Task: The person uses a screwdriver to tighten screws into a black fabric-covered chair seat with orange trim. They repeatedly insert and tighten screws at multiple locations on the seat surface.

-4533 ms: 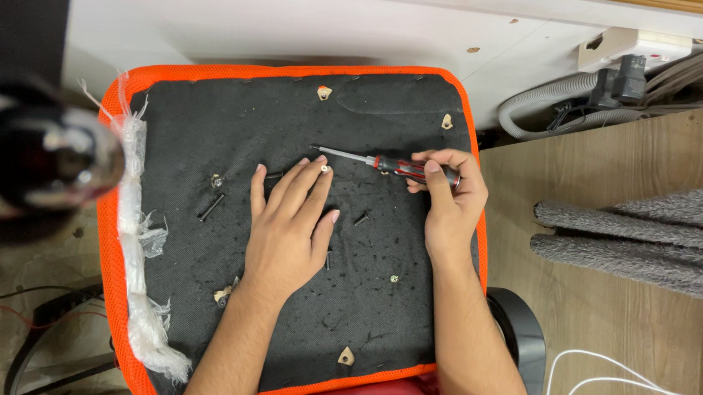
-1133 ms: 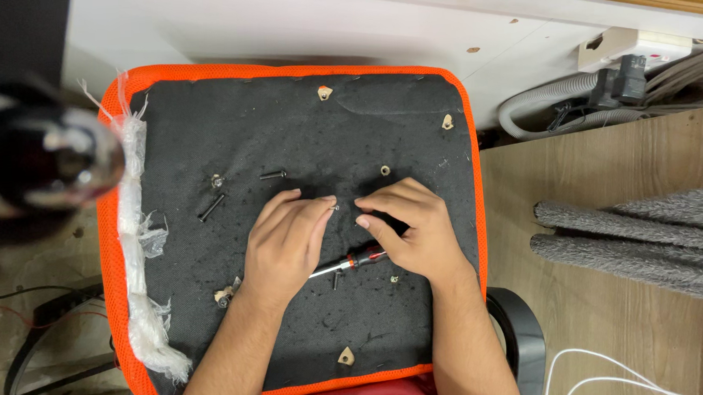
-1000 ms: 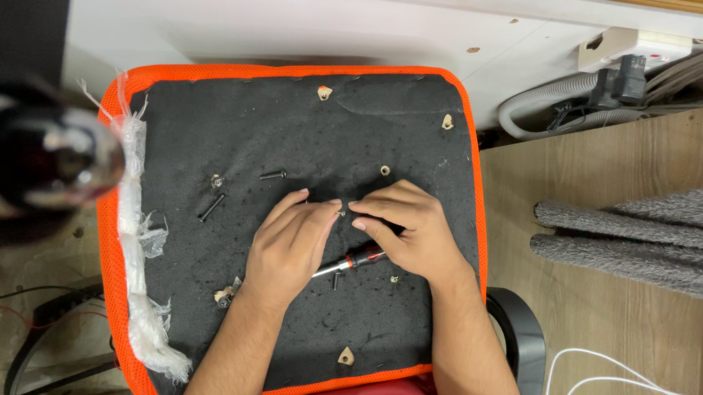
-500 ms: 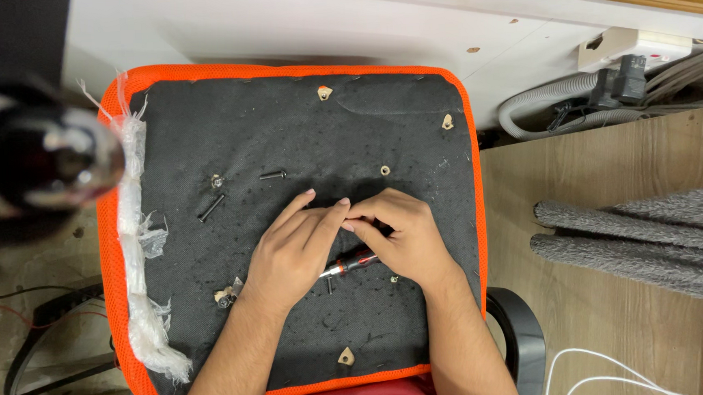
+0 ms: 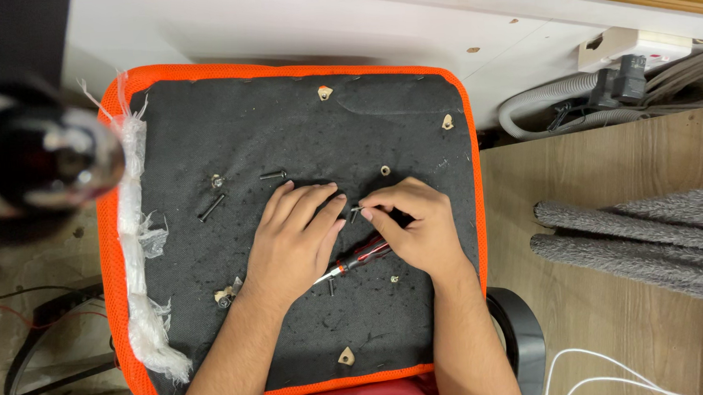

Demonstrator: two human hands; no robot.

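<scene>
Under right hand [image 5: 418, 230]: red-black screwdriver [image 5: 361, 258], slanted.

Single head view, looking steeply down from above, fairly near; black orange-edged seat panel [image 5: 282, 128] fills centre, wall at far edge.

No packages, labels, signs or screens are showing anywhere in view.
</scene>
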